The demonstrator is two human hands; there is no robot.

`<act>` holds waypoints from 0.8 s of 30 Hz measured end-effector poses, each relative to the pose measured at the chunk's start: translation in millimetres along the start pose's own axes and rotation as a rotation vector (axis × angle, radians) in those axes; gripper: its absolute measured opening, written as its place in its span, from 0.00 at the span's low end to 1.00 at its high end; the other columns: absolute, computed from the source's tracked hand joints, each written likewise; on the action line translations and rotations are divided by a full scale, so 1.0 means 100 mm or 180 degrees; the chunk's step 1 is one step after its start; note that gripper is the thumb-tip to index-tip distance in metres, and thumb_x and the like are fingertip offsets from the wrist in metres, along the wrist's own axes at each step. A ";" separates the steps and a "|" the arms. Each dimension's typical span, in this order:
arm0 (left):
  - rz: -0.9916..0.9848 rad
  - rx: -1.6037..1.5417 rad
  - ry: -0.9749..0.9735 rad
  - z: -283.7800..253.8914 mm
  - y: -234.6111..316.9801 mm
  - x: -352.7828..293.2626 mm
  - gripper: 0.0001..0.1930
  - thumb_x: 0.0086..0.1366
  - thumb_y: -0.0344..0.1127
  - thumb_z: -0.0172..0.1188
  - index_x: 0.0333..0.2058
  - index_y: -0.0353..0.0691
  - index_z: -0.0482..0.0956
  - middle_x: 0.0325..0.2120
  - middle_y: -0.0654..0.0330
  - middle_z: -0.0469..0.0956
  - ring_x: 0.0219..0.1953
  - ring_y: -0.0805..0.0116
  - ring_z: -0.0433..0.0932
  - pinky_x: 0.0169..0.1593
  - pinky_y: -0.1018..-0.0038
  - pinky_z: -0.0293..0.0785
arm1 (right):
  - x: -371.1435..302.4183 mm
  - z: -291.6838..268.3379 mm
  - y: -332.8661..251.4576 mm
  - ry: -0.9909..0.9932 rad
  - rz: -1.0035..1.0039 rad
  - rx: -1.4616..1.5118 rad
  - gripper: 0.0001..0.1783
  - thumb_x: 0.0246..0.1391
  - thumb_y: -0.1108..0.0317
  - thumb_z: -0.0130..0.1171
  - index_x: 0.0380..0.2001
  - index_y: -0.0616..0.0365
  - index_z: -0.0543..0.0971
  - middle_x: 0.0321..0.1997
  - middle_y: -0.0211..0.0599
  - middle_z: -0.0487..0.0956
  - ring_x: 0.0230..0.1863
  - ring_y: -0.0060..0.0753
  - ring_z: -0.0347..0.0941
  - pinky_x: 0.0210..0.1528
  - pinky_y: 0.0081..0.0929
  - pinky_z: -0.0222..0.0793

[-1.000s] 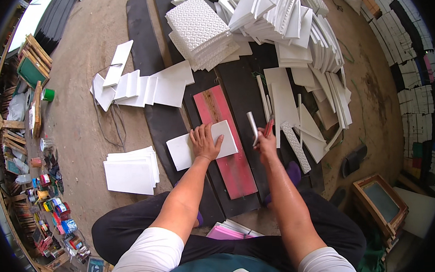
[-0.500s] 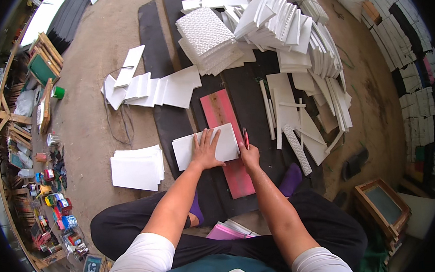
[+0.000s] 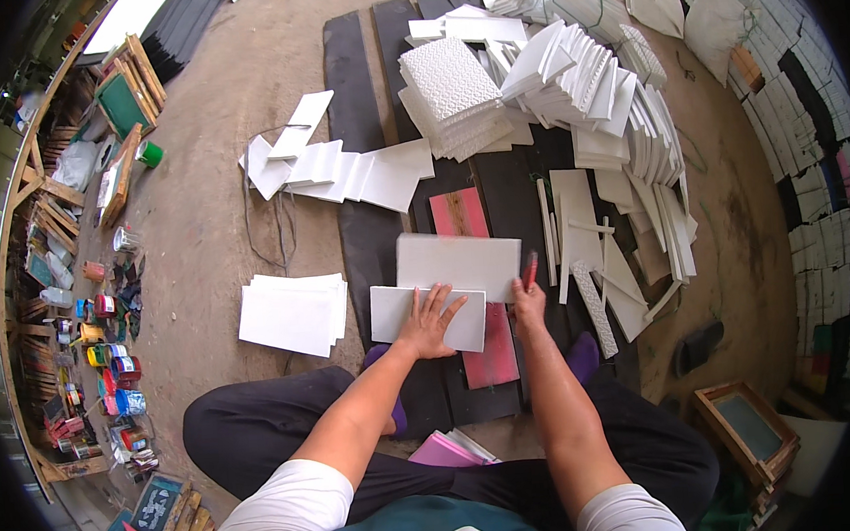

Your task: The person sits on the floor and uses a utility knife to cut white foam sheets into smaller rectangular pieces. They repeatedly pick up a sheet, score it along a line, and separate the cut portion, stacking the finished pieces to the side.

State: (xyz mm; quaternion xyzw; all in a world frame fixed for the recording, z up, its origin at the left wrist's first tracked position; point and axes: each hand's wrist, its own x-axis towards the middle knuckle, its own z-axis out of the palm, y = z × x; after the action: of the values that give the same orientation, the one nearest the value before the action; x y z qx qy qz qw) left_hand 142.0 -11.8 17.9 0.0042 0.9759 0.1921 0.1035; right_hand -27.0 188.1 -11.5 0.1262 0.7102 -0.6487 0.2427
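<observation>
My left hand point(image 3: 431, 328) lies spread with its palm on a white rectangular foam-like sheet point(image 3: 389, 311), fingertips touching the lower edge of a second sheet. That second white sheet point(image 3: 459, 260) lies just beyond, slightly blurred and partly overlapping the first. At its right corner is my right hand point(image 3: 529, 303), closed around a slim red tool point(image 3: 531, 269) that points up; whether it is a cutter or a pen I cannot tell. Its fingers also meet the sheet's edge. Beneath both sheets runs a pink-red board point(image 3: 489, 359) with a worn brown patch at its far end.
Dark planks point(image 3: 356, 94) lie under the work. Large stacks of white sheets point(image 3: 569, 72) and offcut strips point(image 3: 593, 304) stand far and right. A neat white pile point(image 3: 294, 315) and a fanned row point(image 3: 342, 173) sit left. Paint jars point(image 3: 109, 358) line the left side; a framed screen point(image 3: 749, 416) stands right.
The sheets were together under my left hand; now the upper one is shifted away, up and right, with my right hand at its corner. The lower sheet stays under my left hand. The view has shifted.
</observation>
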 end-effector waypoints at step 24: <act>-0.0413 -0.6773 0.1805 -1.19 -0.40 0.01 0.28 0.60 0.22 0.61 0.61 0.33 0.73 0.57 0.52 0.78 0.60 0.54 0.77 0.61 0.54 0.74 | -0.36 0.14 -1.21 0.0050 -0.2398 0.0021 0.26 0.64 0.62 0.70 0.62 0.60 0.78 0.55 0.34 0.81 0.57 0.25 0.75 0.63 0.25 0.67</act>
State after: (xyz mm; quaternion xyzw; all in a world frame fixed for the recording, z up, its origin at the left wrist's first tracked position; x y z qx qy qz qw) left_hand 118.6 -93.3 110.2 -0.1825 0.2986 0.9224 -0.1635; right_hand -53.5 163.6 110.2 -0.1381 0.7065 -0.6938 -0.0188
